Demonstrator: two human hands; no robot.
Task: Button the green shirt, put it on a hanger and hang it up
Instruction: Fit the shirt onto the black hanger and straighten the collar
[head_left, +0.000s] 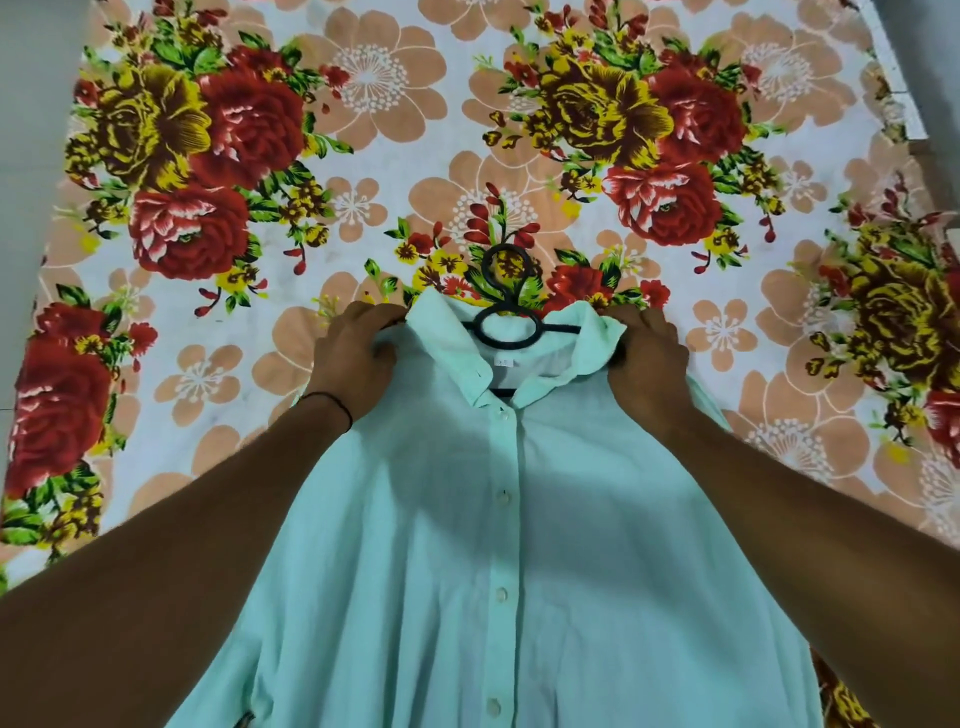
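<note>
hands on buttoned green shirt, hanger inside

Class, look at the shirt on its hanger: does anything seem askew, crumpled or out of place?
Only the collar of the green shirt: beside the right hand it is bunched and creased, while beside the left hand it lies flat. The black hanger sits centred in the neck; the visible buttons look fastened.
</note>
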